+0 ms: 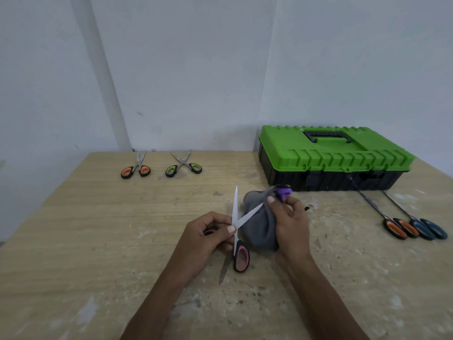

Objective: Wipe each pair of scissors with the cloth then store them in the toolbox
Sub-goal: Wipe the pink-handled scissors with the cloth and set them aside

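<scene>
My left hand [208, 235] grips a pair of pink-handled scissors [241, 257] near the pivot, blades spread open above the wooden table [98, 229]. My right hand [289, 222] holds a grey cloth [259, 231] wrapped around the right-hand blade, thumb pressing on it. A purple-handled pair [284, 191] lies just beyond the cloth, partly hidden. The green-lidded black toolbox [333, 155] stands closed at the back right.
Orange-handled scissors [136, 169] and green-handled scissors [183, 166] lie at the table's far edge on the left. To the right, an orange-handled pair [398, 228] and a blue-handled pair [429, 228] lie side by side in front of the toolbox. A white wall stands behind.
</scene>
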The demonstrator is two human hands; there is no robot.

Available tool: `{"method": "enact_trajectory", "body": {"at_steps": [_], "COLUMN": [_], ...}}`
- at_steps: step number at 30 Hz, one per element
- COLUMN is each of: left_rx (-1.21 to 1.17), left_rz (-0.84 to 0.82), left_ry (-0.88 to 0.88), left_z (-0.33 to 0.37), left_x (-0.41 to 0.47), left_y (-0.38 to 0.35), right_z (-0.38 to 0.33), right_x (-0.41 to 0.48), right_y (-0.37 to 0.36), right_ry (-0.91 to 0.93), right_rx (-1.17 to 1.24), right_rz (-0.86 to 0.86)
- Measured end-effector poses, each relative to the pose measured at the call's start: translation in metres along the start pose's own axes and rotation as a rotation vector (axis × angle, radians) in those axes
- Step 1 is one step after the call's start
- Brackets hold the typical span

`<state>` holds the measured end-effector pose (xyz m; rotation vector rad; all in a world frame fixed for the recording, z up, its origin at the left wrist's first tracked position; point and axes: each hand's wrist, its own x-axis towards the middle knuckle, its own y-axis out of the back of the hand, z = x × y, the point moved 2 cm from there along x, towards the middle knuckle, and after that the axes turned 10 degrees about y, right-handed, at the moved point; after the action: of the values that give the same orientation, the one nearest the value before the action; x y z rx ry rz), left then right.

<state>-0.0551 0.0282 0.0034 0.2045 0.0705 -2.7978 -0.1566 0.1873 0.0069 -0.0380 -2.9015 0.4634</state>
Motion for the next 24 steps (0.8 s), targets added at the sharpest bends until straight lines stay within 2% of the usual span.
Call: {"method": "enact_trajectory", "body": {"at_steps": [2, 4, 6, 9, 11, 16, 24], "left_rx": [-0.025, -0.068, -0.086, -0.041, -0.032, -0.370, -0.446], "left_rz": [0.036, 0.089, 0.128, 0.115, 0.060, -0.120, -0.265], "left_ry": [-0.005, -0.012, -0.022, -0.057, -0.070, 0.111, 0.183], "left_z": [0.000, -0.001, -0.001, 0.002, 0.005, 0.006, 0.008], "left_x": [0.001, 0.003, 0.003, -0.001, -0.003, -0.003, -0.002], "left_y": [0.001, 0.003, 0.002, 0.000, -0.001, -0.007, -0.012], "right_z": [-0.003, -0.005, -0.005, -0.003, -0.001, -0.005, -0.006], "right_x": [0.004, -0.002, -0.014, -0.035, -0.042, -0.042, -0.044], "right_y": [0.010, 0.011, 0.003, -0.017, -0.025, -0.024, -0.024], "right_ry": [0.088, 0.134, 0.155, 0.178, 0.231, 0.259, 0.256], "right_rx": [-0.052, -0.082, -0.134, -0.268, -0.357, -0.312, -0.217], "right_rz": [0.066, 0.018, -0.126, -0.429, -0.507, -0.454, -0.361]}}
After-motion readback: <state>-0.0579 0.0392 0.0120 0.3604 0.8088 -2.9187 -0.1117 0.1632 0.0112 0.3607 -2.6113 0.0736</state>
